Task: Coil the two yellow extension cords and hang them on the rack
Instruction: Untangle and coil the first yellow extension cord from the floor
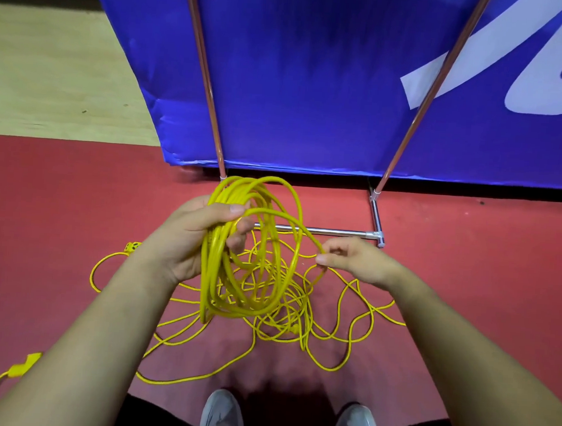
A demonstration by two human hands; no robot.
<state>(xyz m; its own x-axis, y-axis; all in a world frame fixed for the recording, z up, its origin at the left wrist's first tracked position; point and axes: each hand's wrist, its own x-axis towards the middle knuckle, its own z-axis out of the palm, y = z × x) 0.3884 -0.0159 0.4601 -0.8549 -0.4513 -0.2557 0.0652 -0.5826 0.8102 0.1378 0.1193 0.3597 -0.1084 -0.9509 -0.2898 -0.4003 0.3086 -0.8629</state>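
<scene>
My left hand [187, 237] is wrapped round a coil of yellow cord [212, 274], held upright over the red floor [464, 287] in front of the rack [321, 230] (only its base bar and two slanted poles show). My right hand [352, 260] pinches a single strand running off the coil. More yellow cord lies in a loose tangle [280, 330] on the floor below, a socket end [132, 246] beside my left wrist.
</scene>
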